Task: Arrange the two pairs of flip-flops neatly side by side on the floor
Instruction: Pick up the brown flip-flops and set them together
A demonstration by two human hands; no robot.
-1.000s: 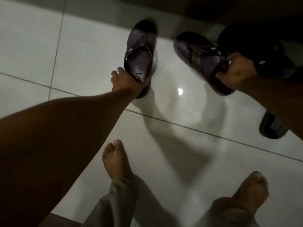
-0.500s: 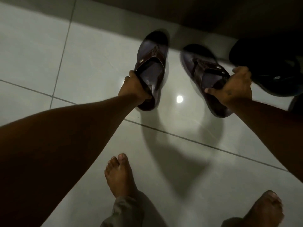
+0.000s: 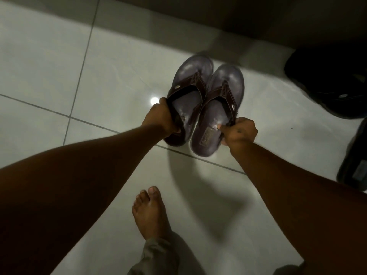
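Two dark brown flip-flops lie close side by side, toes pointing away from me. My left hand (image 3: 161,118) grips the left brown flip-flop (image 3: 189,90) by its outer edge near the heel. My right hand (image 3: 239,132) pinches the strap and edge of the right brown flip-flop (image 3: 220,108). Whether the soles touch the white tiled floor (image 3: 59,66) I cannot tell. A black flip-flop (image 3: 329,84) lies in shadow at the far right, and part of another black flip-flop (image 3: 355,167) shows at the right edge.
My bare left foot (image 3: 150,213) stands on the tiles just behind the brown pair, with a grey trouser leg (image 3: 158,257) below it. A dark wall base (image 3: 198,14) runs along the top. A light reflection (image 3: 154,100) glints by my left hand.
Both hands have brought the two brown flip-flops together; they were apart and angled, and now sit parallel and nearly touching. The view has shifted so the black pair sits further right.
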